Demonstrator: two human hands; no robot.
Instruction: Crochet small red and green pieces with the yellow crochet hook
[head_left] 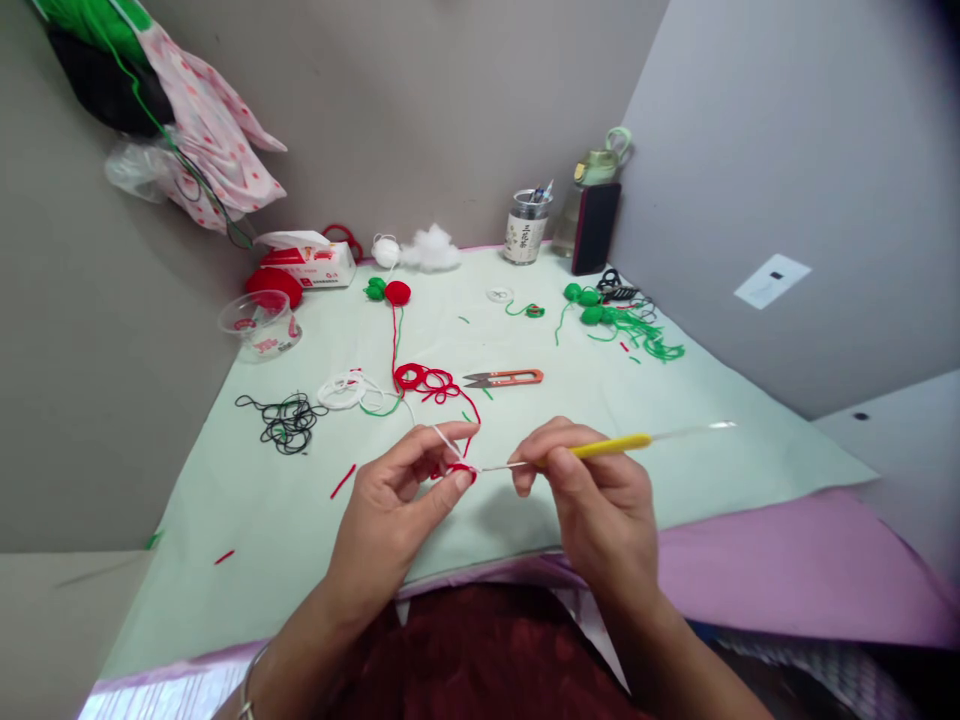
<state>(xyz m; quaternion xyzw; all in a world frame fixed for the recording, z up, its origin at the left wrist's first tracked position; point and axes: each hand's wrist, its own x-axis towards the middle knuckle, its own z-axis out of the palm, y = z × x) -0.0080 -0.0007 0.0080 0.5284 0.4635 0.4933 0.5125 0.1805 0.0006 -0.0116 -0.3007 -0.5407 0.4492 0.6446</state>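
Left hand (391, 502) pinches red yarn (465, 467) (white strand (448, 441) over the index finger) at lower centre; right hand (604, 495) grips yellow-handled hook (611, 446).

The light is even and quite bright; beside the right hand (607, 500), near the front edge of the table (735, 470), lies a soft shadow (510, 512). The walls (450, 120) lean — wide-lens distortion — and the upper right corner of view is dark.
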